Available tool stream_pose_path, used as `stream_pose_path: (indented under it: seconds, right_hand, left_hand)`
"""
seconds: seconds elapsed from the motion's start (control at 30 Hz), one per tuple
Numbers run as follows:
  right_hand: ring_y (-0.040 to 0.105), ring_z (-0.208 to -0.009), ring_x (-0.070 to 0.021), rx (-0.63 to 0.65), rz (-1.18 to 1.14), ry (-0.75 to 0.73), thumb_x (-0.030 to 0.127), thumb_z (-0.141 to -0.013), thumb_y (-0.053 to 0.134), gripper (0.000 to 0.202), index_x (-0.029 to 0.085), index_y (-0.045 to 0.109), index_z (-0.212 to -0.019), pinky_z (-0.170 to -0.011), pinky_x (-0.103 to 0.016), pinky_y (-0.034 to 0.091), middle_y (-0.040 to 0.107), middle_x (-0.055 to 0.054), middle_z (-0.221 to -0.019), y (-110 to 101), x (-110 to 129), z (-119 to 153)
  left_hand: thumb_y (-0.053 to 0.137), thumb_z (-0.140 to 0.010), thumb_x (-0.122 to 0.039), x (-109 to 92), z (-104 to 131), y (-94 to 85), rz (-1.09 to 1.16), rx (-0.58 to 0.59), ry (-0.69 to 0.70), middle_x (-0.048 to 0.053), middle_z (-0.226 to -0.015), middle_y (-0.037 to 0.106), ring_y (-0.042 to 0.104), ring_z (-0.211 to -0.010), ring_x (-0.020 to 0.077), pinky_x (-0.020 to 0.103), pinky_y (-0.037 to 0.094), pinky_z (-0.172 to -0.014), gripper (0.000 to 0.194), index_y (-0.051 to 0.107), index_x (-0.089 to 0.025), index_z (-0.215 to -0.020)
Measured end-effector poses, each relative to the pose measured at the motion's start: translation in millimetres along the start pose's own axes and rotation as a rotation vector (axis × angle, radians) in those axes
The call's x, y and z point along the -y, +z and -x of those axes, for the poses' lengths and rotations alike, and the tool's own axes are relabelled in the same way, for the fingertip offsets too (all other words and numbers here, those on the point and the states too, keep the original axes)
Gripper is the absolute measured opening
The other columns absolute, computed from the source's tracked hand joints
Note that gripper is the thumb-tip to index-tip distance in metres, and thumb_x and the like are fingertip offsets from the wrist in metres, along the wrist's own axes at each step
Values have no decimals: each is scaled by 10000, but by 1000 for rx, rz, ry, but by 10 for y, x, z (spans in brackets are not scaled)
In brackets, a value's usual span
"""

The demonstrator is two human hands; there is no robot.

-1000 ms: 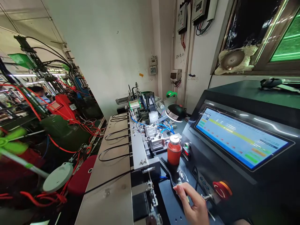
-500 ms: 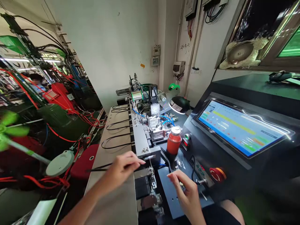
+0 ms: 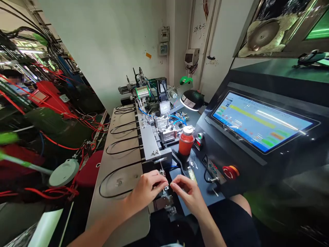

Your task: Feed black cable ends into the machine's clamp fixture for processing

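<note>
Both of my hands met low in the middle of the frame, over the row of small metal clips that ran along the right edge of the beige tabletop. My left hand came in from the lower left, thumb and fingertips drawn close together right at a clip; my right hand faced it from the lower right, its fingertips likewise nearly meeting. The two hands were just apart, and whether either pinched anything was too small to tell.

The nearest black cable curved left across the tabletop and disappeared behind my left hand, its end hidden. More loops lay spaced out behind it, probably so that none would tangle. I judged that I had brought both hands so near because the parts were tiny and called for fingertips. The lit lamp, above center, seemed set to brighten the metal machine parts beneath it, while the tilted screen at right faced my seat, presumably for easy reading.

The cable looked thin, smooth and dark, bent in a wide, open loop; the clip showed as a bright, silvery scrap of metal, mostly covered by my fingers.
</note>
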State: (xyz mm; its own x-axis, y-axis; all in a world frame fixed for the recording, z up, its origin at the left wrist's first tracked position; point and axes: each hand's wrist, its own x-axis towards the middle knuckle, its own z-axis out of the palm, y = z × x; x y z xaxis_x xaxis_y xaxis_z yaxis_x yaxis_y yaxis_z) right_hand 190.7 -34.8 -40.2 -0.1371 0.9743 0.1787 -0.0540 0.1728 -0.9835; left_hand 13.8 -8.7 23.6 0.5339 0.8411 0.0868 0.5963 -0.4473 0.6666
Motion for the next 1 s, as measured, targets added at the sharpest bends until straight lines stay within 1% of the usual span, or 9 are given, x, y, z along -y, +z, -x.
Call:
stream_pose_path:
  seconds: [0.07,0.1,0.27,0.37,0.5,0.6,0.67,0.83,1.0]
  right_hand:
    - [443,-588,-119,12,45,-52,307,-899,592,245,171,599,-696,-541,-227,338,528,17,-635,1,7,9]
    - [436,-587,-118,-22,51,-87,293,-905,585,243,173,591,-694,-541,-229,335,519,19,-636,20,9,15]
    - [459,-614,-122,-356,41,-307,199,-931,539,170,193,563,-763,-547,-226,347,517,19,-687,262,-22,43]
    - [426,-572,-111,-440,87,-346,177,-936,515,185,197,519,-751,-514,-220,322,466,34,-661,382,-45,49]
    - [388,-533,-104,-439,112,-306,211,-949,496,231,198,482,-719,-495,-222,302,427,45,-630,397,-63,41]
    - [429,-560,-115,-322,124,-229,263,-956,488,233,191,521,-737,-518,-225,332,479,28,-648,314,-106,4]
    - [460,-579,-125,-257,143,-168,301,-955,484,245,186,551,-749,-536,-228,358,513,16,-657,235,-159,-35]
    - [460,-552,-132,-339,189,-79,368,-921,510,287,183,568,-709,-521,-230,366,513,17,-609,89,-296,-100]
    - [467,-549,-137,-322,185,-61,387,-918,510,297,184,577,-713,-517,-237,376,517,12,-609,70,-328,-95]
  left_hand:
    - [547,-908,-268,-2,0,-8,-21,7,7,8,-749,601,553,-680,120,219,387,-637,203,699,-179,-806]
    - [547,-909,-273,-10,3,-4,-14,-7,1,6,-745,596,548,-678,119,220,384,-636,209,695,-177,-797]
    - [528,-921,-315,-82,35,104,142,-124,-103,-6,-714,578,515,-655,112,213,376,-618,245,668,-172,-780]
    - [518,-926,-334,-109,47,173,190,-157,-131,-9,-717,579,503,-652,109,210,375,-618,266,658,-175,-766]
    - [511,-924,-338,-104,38,166,167,-158,-141,-8,-726,586,510,-653,112,211,375,-620,265,650,-179,-763]
    - [491,-921,-312,-46,-4,94,84,-122,-161,0,-735,606,540,-675,127,223,382,-640,259,638,-178,-755]
    - [461,-921,-280,20,-43,46,-3,-108,-208,10,-736,625,563,-694,142,237,385,-658,272,628,-176,-733]
    - [433,-911,-244,149,-112,15,-124,-51,-313,22,-762,684,614,-741,168,258,394,-701,284,642,-186,-727]
    - [433,-901,-229,142,-123,32,-166,-42,-324,23,-764,702,630,-736,171,257,402,-685,284,660,-191,-735]
